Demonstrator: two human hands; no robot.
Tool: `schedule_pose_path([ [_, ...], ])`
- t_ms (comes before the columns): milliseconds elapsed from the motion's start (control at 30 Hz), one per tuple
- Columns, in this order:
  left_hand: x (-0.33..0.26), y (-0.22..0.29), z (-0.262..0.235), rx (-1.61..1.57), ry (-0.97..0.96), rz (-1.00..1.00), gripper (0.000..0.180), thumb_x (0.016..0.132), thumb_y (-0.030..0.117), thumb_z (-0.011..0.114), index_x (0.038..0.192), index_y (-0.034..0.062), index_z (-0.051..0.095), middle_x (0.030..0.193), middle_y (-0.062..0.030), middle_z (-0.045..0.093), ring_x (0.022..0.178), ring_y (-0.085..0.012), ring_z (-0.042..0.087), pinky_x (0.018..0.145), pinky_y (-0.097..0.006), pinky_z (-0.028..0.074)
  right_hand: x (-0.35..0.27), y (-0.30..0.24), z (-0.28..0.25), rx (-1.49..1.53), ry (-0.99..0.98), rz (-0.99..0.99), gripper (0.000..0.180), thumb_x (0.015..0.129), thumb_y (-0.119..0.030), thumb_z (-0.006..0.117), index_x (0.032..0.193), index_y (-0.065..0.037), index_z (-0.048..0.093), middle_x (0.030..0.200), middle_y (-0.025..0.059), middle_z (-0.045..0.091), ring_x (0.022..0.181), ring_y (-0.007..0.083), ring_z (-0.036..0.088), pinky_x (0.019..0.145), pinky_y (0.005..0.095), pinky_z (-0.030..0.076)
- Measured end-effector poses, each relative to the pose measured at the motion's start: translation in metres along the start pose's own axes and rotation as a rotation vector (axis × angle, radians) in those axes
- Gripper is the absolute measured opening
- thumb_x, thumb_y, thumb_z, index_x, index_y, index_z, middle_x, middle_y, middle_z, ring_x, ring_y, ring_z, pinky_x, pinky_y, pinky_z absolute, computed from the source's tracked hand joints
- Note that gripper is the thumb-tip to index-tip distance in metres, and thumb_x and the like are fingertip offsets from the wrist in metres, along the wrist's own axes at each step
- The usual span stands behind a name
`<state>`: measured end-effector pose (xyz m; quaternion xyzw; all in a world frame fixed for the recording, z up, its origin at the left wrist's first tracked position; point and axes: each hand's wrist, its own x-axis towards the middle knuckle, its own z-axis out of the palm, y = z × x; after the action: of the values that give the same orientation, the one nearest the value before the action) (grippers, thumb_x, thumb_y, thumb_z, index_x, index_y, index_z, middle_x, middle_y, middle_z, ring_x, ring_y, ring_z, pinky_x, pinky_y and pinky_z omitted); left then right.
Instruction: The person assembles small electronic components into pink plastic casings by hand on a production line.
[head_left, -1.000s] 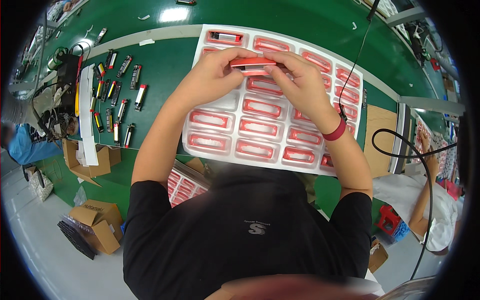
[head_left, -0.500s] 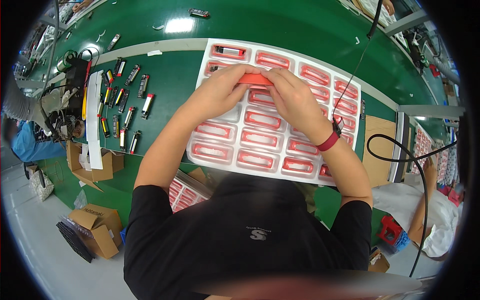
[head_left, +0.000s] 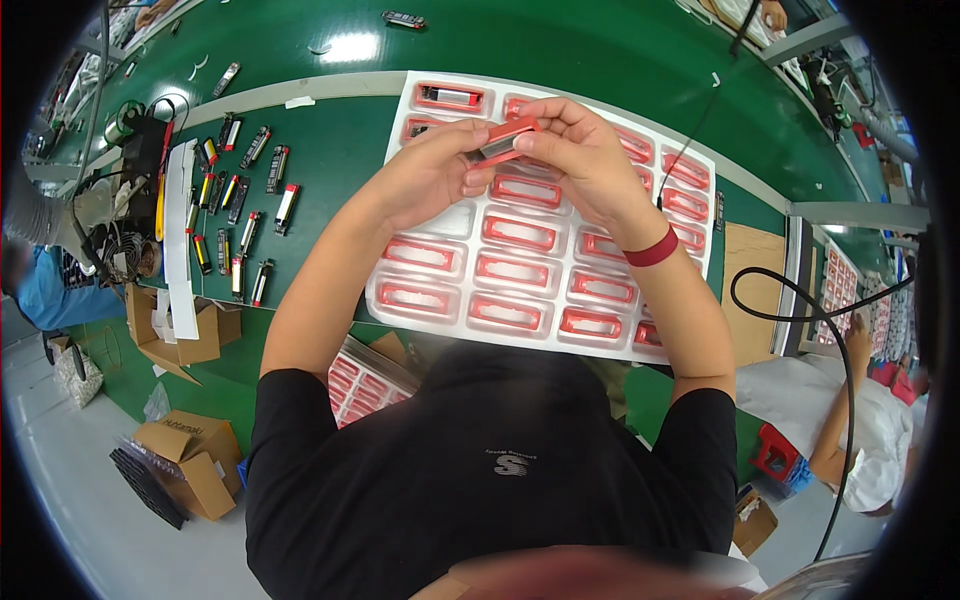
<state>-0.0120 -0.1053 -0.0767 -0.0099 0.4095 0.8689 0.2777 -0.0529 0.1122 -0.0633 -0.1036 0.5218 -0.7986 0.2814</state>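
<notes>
Both hands hold one small red rectangular frame with a grey insert above a white blister tray. My left hand pinches the part's left end. My right hand, with a red band on its wrist, grips the right end and top. The tray lies on the green table and holds several red-rimmed pockets, some filled with red frames; one pocket at the tray's left looks empty.
Several small cylindrical parts lie in rows on the green table to the left, beside a white strip and cables. A second tray pokes out under the table edge. Cardboard boxes stand on the floor. Another person sits at the right.
The hands have lifted the red part off the tray and turned it, now holding it tilted a little higher and farther from my body.
</notes>
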Motion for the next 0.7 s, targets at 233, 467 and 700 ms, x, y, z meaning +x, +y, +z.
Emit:
schedule_pose_path([
  [233, -0.001, -0.003, -0.002, 0.342, 0.021, 0.134, 0.038, 0.101, 0.014, 0.053, 0.136, 0.0000, 0.052, 0.093, -0.0013, 0.060, 0.075, -0.0085, 0.048, 0.070, -0.026, 0.043, -0.008, -0.008, 0.004, -0.728, 0.068, -0.270, 0.031, 0.094, -0.004, 0.069, 0.124, 0.002, 0.065, 0.113, 0.0127, 0.071, 0.096, 0.0182, 0.070, 0.086, 0.0302, 0.058],
  [467, -0.003, -0.004, 0.002, 0.847, 0.162, 0.328, 0.037, 0.102, 0.004, 0.050, 0.139, 0.0021, 0.052, 0.101, -0.0017, 0.063, 0.085, -0.0071, 0.057, 0.080, -0.024, 0.050, -0.013, -0.001, 0.009, -1.279, 0.138, -0.650, 0.024, 0.090, -0.006, 0.070, 0.113, 0.002, 0.068, 0.101, 0.0180, 0.070, 0.084, 0.0266, 0.071, 0.072, 0.0321, 0.057],
  [700, 0.000, -0.004, -0.002, 0.952, 0.192, 0.442, 0.036, 0.101, 0.008, 0.052, 0.137, 0.0030, 0.053, 0.097, -0.0040, 0.066, 0.075, -0.0094, 0.060, 0.069, -0.027, 0.051, -0.011, 0.006, 0.006, -1.176, 0.154, -0.650, 0.026, 0.089, -0.007, 0.069, 0.114, 0.001, 0.066, 0.099, 0.0154, 0.069, 0.081, 0.0266, 0.069, 0.068, 0.0359, 0.055],
])
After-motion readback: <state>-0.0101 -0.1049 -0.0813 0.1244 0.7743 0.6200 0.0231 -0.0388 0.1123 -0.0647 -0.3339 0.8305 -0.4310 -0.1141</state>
